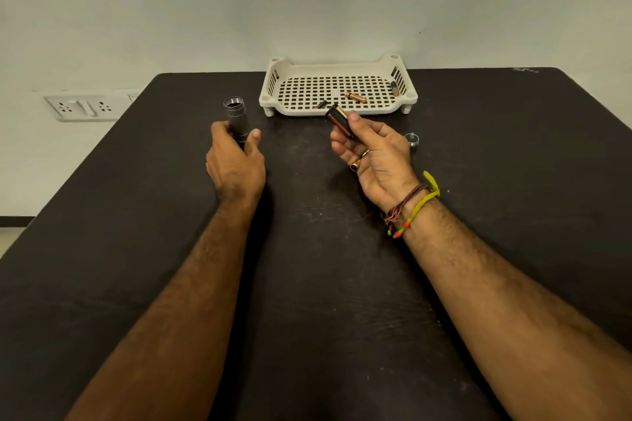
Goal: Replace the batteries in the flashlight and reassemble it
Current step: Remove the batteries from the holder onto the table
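The left hand (236, 164) has its grip wrapped around the lower part of a silver and black metal flashlight body (236, 118), which stands upright on the dark worktop (136, 249) with its open end up, clear of the fingers. The right hand (372, 154), palm turned up, pinches a black and red battery holder (339, 120) between thumb and fingertips; the holder sticks up and away from the palm, tilted towards the tray. Just beyond it sits a white perforated plastic tray (273, 92) holding a copper-coloured battery (355, 97), with another dark battery (395, 88) near its right wall. A small metal cap with a spring (412, 140) lies on the worktop beside the right hand.
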